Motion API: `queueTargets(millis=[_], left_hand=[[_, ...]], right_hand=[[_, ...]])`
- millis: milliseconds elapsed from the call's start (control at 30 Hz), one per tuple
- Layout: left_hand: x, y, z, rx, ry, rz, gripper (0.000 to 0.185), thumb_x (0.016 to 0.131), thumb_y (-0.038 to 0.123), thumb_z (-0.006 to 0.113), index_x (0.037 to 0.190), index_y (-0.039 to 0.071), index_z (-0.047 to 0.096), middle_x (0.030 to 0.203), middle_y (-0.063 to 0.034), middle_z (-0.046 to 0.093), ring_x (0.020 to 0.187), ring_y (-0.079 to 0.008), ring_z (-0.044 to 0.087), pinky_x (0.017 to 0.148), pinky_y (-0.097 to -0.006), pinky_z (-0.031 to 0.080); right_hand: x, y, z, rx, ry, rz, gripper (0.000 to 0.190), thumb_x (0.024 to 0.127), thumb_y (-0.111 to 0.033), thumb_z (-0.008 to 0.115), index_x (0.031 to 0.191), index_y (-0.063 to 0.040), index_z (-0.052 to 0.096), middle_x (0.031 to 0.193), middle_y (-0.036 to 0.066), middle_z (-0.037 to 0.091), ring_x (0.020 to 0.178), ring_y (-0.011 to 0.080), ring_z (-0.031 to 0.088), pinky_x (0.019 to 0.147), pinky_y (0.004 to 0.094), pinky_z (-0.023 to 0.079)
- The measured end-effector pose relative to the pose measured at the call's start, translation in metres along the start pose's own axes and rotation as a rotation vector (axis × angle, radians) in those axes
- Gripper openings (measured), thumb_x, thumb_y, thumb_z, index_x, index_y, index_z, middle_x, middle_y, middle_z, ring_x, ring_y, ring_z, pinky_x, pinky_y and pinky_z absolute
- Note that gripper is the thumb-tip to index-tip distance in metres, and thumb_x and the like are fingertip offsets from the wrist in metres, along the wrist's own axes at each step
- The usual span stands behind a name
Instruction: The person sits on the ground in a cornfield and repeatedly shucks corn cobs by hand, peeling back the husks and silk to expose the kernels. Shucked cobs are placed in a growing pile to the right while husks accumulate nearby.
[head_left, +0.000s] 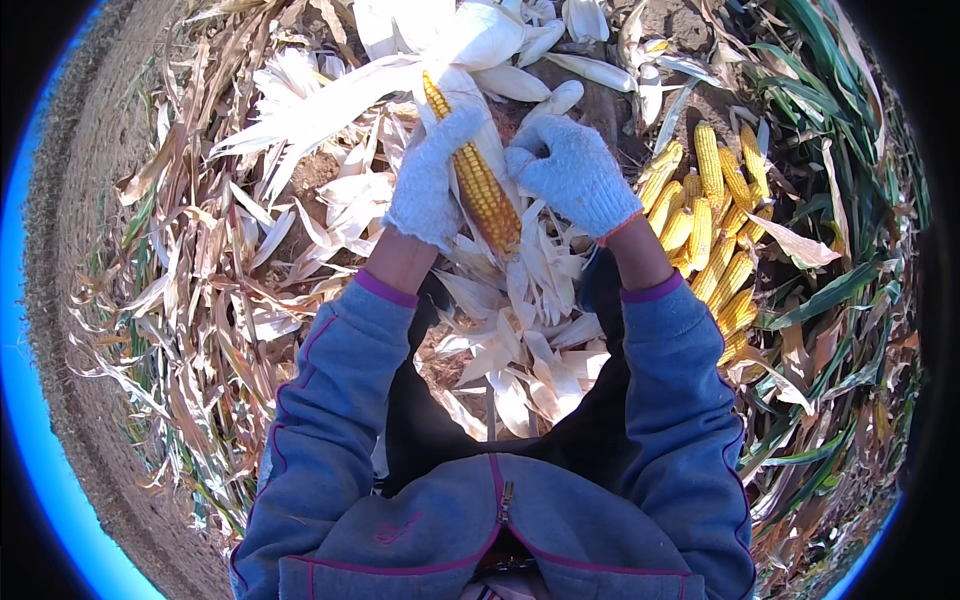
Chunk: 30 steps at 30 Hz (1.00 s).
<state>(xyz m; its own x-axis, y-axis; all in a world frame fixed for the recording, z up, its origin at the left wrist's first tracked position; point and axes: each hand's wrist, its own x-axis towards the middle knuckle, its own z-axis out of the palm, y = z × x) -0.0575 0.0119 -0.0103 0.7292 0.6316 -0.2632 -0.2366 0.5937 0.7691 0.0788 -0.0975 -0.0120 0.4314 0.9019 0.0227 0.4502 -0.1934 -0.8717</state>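
In front of me is a partly husked ear of corn (482, 182), its yellow kernels bare along one side and its tip pointing down toward my lap. My left hand (435, 172), in a white knit glove, is wrapped around the ear from the left. Pale husk (491, 139) still lies along the ear's right side and spreads out beyond its far end. My right hand (574, 169), gloved too, has curled fingers and pinches the husk edge beside the ear; its fingertips are partly hidden.
A pile of bare yellow corn ears (705, 217) lies on the ground to my right. Loose dry husks (536, 322) cover the soil between my legs. Dry stalks and leaves (232, 277) lie at left, greener corn leaves (832, 292) at right. More pale husks (592, 71) lie ahead.
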Motion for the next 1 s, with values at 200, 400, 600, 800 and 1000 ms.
queueTargets(millis=[200, 400, 600, 800, 1000], left_hand=[[0.007, 0.000, -0.010, 0.067, 0.064, 0.125, 0.028, 0.090, 0.020, 0.062, 0.112, 0.005, 0.057, 0.096, -0.0085, 0.065, 0.081, -0.0185, 0.065, 0.071, -0.0315, 0.056], [0.011, -0.004, -0.006, 0.158, 0.223, 0.206, 0.025, 0.086, 0.018, 0.066, 0.106, 0.003, 0.058, 0.090, -0.0083, 0.065, 0.071, -0.0160, 0.064, 0.061, -0.0286, 0.054], [0.011, -0.005, -0.004, 0.144, 0.252, 0.223, 0.035, 0.081, 0.014, 0.072, 0.107, 0.002, 0.053, 0.089, -0.0088, 0.062, 0.067, -0.0176, 0.064, 0.057, -0.0295, 0.054], [0.011, -0.006, -0.003, 0.172, 0.288, 0.260, 0.035, 0.080, 0.013, 0.072, 0.107, 0.002, 0.053, 0.090, -0.0081, 0.061, 0.070, -0.0159, 0.063, 0.059, -0.0284, 0.053], [0.010, -0.004, -0.005, 0.199, 0.237, 0.236, 0.038, 0.081, 0.016, 0.073, 0.110, 0.002, 0.053, 0.093, -0.0079, 0.061, 0.073, -0.0158, 0.063, 0.061, -0.0282, 0.053]], right_hand=[[-0.005, -0.009, 0.002, 0.167, -0.092, -0.005, 0.031, 0.083, -0.027, 0.070, 0.101, -0.001, 0.068, 0.090, 0.012, 0.068, 0.083, 0.0187, 0.065, 0.075, 0.0321, 0.052], [-0.005, -0.009, 0.005, 0.116, -0.152, -0.081, 0.028, 0.083, -0.020, 0.071, 0.102, 0.000, 0.067, 0.088, 0.009, 0.067, 0.080, 0.0132, 0.062, 0.074, 0.0297, 0.052], [-0.005, -0.005, 0.007, 0.107, -0.120, -0.104, 0.031, 0.080, -0.030, 0.069, 0.094, -0.002, 0.068, 0.088, 0.016, 0.067, 0.081, 0.0288, 0.067, 0.073, 0.0370, 0.053], [-0.006, -0.006, 0.005, 0.090, -0.155, -0.086, 0.026, 0.082, -0.023, 0.069, 0.095, -0.001, 0.068, 0.084, 0.013, 0.066, 0.076, 0.0198, 0.063, 0.071, 0.0324, 0.051], [-0.006, -0.002, 0.006, 0.130, -0.160, -0.093, 0.023, 0.084, -0.020, 0.068, 0.094, 0.000, 0.067, 0.082, 0.011, 0.065, 0.074, 0.0163, 0.062, 0.070, 0.0309, 0.050]])
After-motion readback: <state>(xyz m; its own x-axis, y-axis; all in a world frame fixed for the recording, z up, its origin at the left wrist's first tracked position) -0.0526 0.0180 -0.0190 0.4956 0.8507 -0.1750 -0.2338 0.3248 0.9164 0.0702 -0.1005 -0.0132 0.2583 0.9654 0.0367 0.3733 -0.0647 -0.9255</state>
